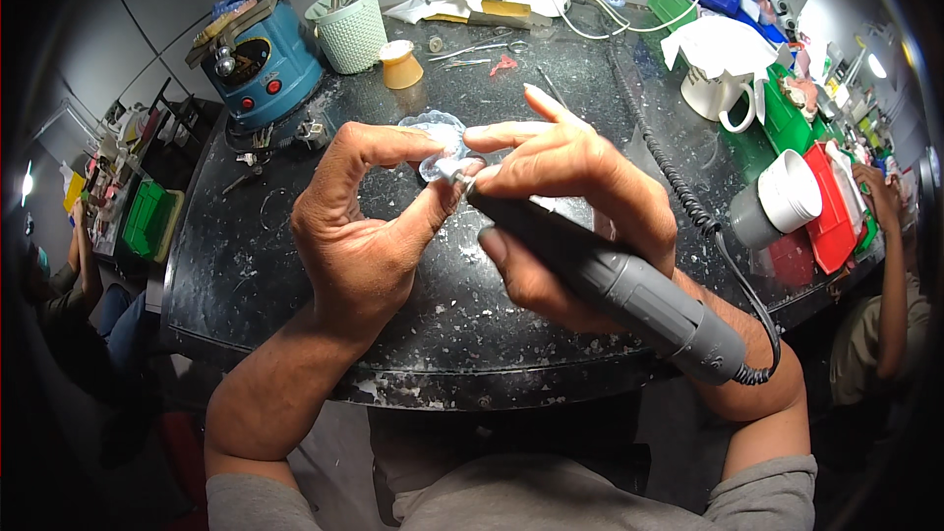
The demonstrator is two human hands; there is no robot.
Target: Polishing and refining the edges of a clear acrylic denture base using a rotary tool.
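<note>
Close together over the middle of the black bench, my two hands meet at a small pale piece [451,167]. My left hand [359,206] pinches it between thumb and index finger; its kind is not clear, as the fingers cover much of it. My right hand [580,187] grips a dark grey rotary handpiece [624,285], whose metal tip points at the pale piece. Whether the tip touches it I cannot tell. Right behind the fingertips shows a clear, scalloped-edged thing [433,121], perhaps a small dish.
A coiled cord [678,182] runs from the handpiece along the right. At the back left stand a blue machine [261,69], a pale green basket [349,29] and a tan pot [400,67]. White cups [790,192] and coloured bins line the right. Other people sit at both sides.
</note>
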